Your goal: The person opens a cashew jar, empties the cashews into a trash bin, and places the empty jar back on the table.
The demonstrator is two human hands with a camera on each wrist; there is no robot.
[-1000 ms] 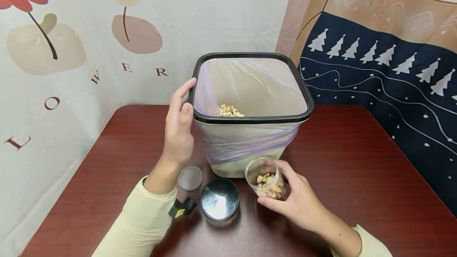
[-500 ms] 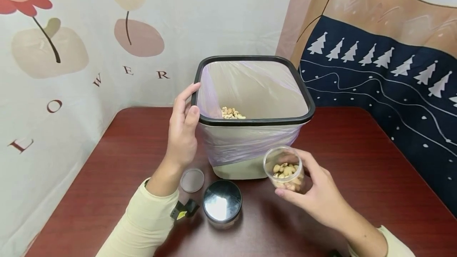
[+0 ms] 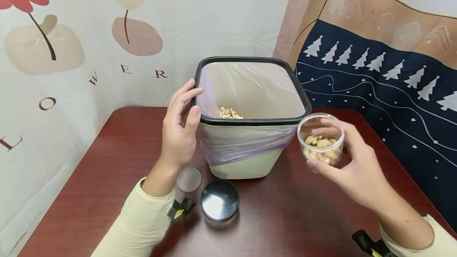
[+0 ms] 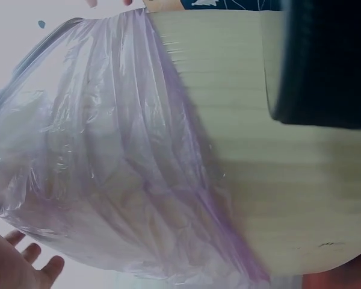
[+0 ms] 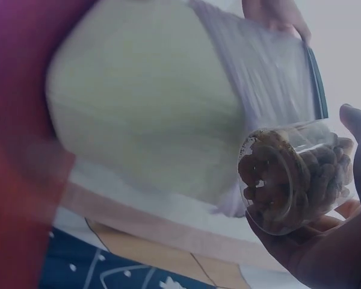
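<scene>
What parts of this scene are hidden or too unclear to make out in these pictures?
- Head view: the bin's near wall hides most of its floor, so the full amount of nuts inside is unknown.
- Head view: the right hand's fingers cover the clear jar's far side.
- Left wrist view: the left hand is cut off by the corner; the dark shape is blurred.
- Right wrist view: the purple blur at left is unidentifiable.

Bin (image 3: pixel 250 162) at centre of table (image 3: pixel 321 209), nuts (image 3: pixel 230 112) inside. Left hand (image 3: pixel 178 130) at bin's left rim; right hand (image 3: pixel 351 165) with jar (image 3: pixel 320 140) just right of bin. Lid (image 3: pixel 189 179) and can (image 3: pixel 219 203) near, left of centre.
</scene>
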